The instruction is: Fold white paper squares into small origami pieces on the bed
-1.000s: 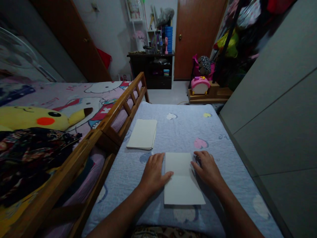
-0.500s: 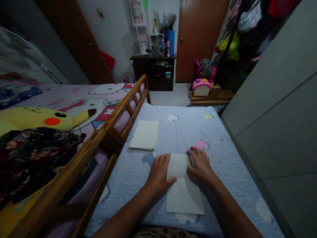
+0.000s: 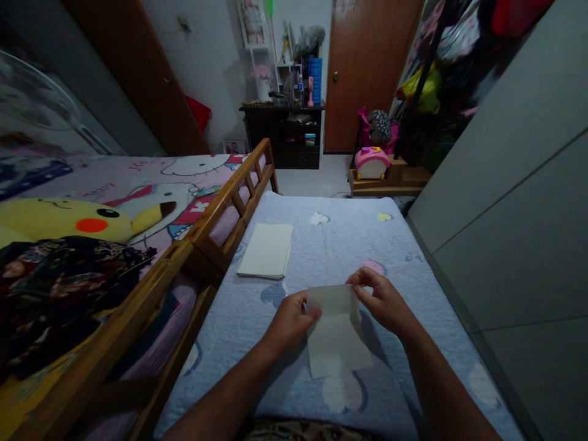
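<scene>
A creased sheet of white paper (image 3: 337, 337) is raised off the bedspread between my two hands, its upper part bent along a crosswise fold. My left hand (image 3: 293, 318) pinches its left edge, thumb on the front and fingers behind. At the top right corner, my right hand (image 3: 376, 295) grips the sheet between thumb and fingertips. A stack of white paper (image 3: 266, 250) lies on the bed beyond my left hand, apart from it.
The blue patterned bedspread (image 3: 335, 242) lies under the papers. A wooden bed rail (image 3: 220, 205) runs along the left, with a yellow plush toy (image 3: 64, 219) behind it. A pale cabinet (image 3: 514, 245) borders the right side. A pink toy case (image 3: 372, 164) stands beyond the foot.
The sheet lay flat under my hands before; now it is lifted and bent. My left fingers have closed on its left edge, and my right hand has taken its top right corner.
</scene>
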Motion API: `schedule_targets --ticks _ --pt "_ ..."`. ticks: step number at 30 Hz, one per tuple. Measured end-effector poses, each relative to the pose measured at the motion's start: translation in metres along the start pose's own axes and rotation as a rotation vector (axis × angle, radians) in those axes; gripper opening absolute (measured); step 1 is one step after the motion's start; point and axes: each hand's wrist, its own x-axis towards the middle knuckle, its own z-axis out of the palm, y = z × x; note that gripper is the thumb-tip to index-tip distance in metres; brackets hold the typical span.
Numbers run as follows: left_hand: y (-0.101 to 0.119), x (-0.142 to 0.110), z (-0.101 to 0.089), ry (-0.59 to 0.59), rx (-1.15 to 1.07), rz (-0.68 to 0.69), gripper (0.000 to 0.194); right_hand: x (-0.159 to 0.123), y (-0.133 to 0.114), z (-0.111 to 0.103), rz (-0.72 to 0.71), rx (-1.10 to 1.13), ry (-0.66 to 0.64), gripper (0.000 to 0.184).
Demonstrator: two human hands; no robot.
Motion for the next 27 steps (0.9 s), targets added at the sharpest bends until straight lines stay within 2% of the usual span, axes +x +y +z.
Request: schedule_targets --ticks 1,2,3,5,6,8,10,12,14,16,20,23,25,27 --pt "0.007 0.002 -0.003 -0.007 0.016 0.038 0.021 -0.002 -0.006 -0.002 -0.025 0.075 0.036 0.013" --pt "0.016 0.004 -0.006 0.036 0.062 0.111 0.015 -0.003 -0.012 -0.004 -0.054 0.164 0.067 0.022" --pt "0.025 0.004 -0.010 0.111 0.121 0.215 0.017 -0.005 -0.018 -0.006 -0.084 0.222 0.084 0.035" --pt "0.041 0.003 -0.016 0.243 0.231 0.517 0.020 -0.010 -0.028 -0.010 -0.155 0.241 0.132 0.053" --pt "0.047 0.001 -0.019 0.277 0.303 0.663 0.021 -0.013 -0.032 -0.012 -0.197 0.196 0.171 0.053" --pt "0.052 -0.004 -0.023 0.366 0.476 0.832 0.019 -0.020 -0.035 -0.014 -0.285 0.032 0.257 0.036" --pt "0.046 -0.010 -0.024 0.400 0.642 0.923 0.018 -0.028 -0.029 -0.013 -0.338 -0.152 0.281 0.017" --pt "0.032 -0.017 -0.023 0.376 0.764 0.954 0.019 -0.038 -0.014 -0.006 -0.358 -0.305 0.243 0.018" --pt "0.014 -0.025 -0.019 0.283 0.847 0.892 0.023 -0.050 0.008 0.004 -0.365 -0.406 0.156 0.026" --pt "-0.003 -0.033 -0.014 0.109 0.885 0.780 0.019 -0.062 0.029 0.014 -0.368 -0.418 0.057 0.034" --pt "-0.023 -0.042 -0.007 -0.095 0.689 0.635 0.020 -0.077 0.046 0.025 -0.323 -0.355 -0.040 0.033" --pt "-0.019 -0.042 -0.004 -0.070 0.511 0.458 0.016 -0.078 0.039 0.027 -0.191 -0.291 -0.026 0.030" --pt "-0.013 -0.040 -0.001 0.008 0.441 0.265 0.016 -0.076 0.032 0.031 -0.075 -0.251 0.008 0.028" --pt "-0.010 -0.038 0.003 0.103 0.408 0.152 0.023 -0.071 0.027 0.037 0.016 -0.238 0.061 0.025"
